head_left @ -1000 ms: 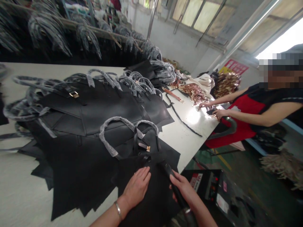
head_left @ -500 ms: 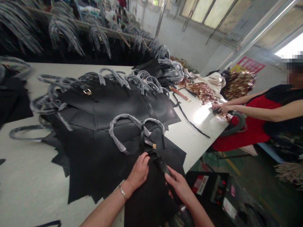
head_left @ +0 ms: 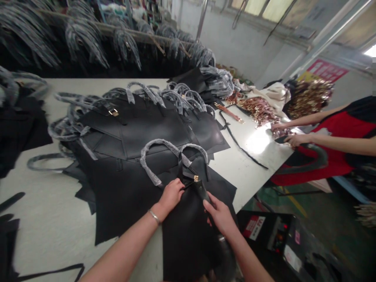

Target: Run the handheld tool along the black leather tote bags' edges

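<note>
My left hand is closed, its fingertips pinching the end of a thin black strap over a black leather bag panel. In my right hand is a black hand-held tool with a flat nozzle and a thick hose-like rear end. The nozzle tip sits right by the strap, just below a small gold clasp; whether they touch I cannot tell. Beyond my hands, two plastic-wrapped bag handles arch up from the panel.
Stacked black bag panels with wrapped handles cover the table. A black cord and a brown strap lie to the right. At right a co-worker's hands hold a similar hosed tool. A black machine stands below the table edge.
The tool's nozzle has moved up close to the gold clasp, and my left hand has shifted slightly with the strap. The view has turned a little to the left.
</note>
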Demonstrator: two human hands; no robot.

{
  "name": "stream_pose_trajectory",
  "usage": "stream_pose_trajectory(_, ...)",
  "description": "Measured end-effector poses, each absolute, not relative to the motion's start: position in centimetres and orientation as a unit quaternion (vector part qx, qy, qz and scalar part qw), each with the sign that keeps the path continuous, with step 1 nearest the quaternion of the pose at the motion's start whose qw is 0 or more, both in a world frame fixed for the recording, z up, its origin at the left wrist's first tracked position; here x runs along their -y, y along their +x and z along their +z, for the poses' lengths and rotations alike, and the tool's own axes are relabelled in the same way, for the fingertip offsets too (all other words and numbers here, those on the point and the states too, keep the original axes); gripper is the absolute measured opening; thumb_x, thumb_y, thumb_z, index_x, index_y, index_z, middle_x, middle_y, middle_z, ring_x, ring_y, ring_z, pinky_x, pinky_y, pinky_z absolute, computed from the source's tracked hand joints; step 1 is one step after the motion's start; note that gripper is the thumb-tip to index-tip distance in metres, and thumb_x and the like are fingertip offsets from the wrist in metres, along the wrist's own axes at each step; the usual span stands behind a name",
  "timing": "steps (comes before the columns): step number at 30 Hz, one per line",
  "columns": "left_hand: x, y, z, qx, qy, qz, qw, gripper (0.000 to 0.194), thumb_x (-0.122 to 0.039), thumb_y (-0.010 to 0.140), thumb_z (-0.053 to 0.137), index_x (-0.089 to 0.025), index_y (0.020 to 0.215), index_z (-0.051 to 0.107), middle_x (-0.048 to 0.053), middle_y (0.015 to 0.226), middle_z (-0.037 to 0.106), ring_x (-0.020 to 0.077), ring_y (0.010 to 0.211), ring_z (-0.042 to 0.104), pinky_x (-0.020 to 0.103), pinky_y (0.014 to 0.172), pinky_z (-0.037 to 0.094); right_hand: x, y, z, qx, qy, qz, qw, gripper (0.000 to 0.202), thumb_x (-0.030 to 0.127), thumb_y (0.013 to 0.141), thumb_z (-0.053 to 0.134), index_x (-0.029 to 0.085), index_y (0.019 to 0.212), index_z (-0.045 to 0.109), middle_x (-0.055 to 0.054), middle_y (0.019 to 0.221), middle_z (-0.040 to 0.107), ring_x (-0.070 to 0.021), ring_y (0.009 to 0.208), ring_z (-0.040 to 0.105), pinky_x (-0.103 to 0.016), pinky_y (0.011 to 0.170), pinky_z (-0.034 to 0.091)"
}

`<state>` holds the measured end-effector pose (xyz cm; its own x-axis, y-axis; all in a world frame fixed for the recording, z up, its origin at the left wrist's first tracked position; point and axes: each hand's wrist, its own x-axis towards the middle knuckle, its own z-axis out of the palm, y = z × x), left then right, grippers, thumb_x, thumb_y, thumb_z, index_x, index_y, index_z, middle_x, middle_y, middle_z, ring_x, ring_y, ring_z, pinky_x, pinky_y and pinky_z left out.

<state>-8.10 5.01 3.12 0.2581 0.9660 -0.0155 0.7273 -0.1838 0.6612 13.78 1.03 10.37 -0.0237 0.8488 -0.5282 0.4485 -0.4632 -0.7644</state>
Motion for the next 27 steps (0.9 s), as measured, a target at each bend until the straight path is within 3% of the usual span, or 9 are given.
stream_pose_trajectory(3,-6.4,-8.5,3.5,-0.588,0.724,0.166,0.319,0.01,-0.015,0.08,0.071,-0.019,0.089,0.071,0.004,0.095,0.063,0.0183,0.091,0.062,0.029,0.083,0.049,0.2,14.1,10.6,0.48,-0.673,0.521,0.212,0.071,0.052,0.083,0.059,0.018,0.144,0.048,0.0,0.073,0.063,-0.0122,0.044,0.057,-0.025,0.043,0.046)
stream_pose_trajectory(8,-8.2,-9.0,3.3,-0.596,0.714,0.142,0.337,0.014,-0.019,0.07,0.08,-0.018,0.08,0.071,0.003,0.087,0.064,0.0186,0.085,0.062,0.026,0.074,0.047,2.1,14.9,11.1,0.447,-0.614,0.64,0.117,0.073,0.055,0.081,0.06,0.019,0.143,0.048,0.002,0.07,0.06,-0.0101,0.039,0.055,-0.022,0.037,0.04)
stream_pose_trajectory(13,-8.4,-9.2,3.1,-0.594,0.714,0.139,0.344,0.014,-0.019,0.07,0.08,-0.018,0.081,0.071,0.002,0.088,0.066,0.0177,0.083,0.062,0.025,0.074,0.045,1.8,13.4,10.3,0.436,-0.585,0.679,0.088,0.071,0.054,0.081,0.062,0.021,0.142,0.049,0.004,0.067,0.058,-0.0084,0.037,0.051,-0.02,0.035,0.038)
stream_pose_trajectory(27,-8.7,-9.6,2.8,-0.588,0.713,0.154,0.348,0.011,-0.015,0.069,0.076,-0.018,0.079,0.073,0.001,0.081,0.068,0.017,0.082,0.063,0.024,0.074,0.045,1.2,11.2,9.5,0.473,-0.567,0.666,0.105,0.069,0.049,0.084,0.061,0.02,0.145,0.046,0.005,0.068,0.058,-0.0075,0.038,0.051,-0.02,0.036,0.04)
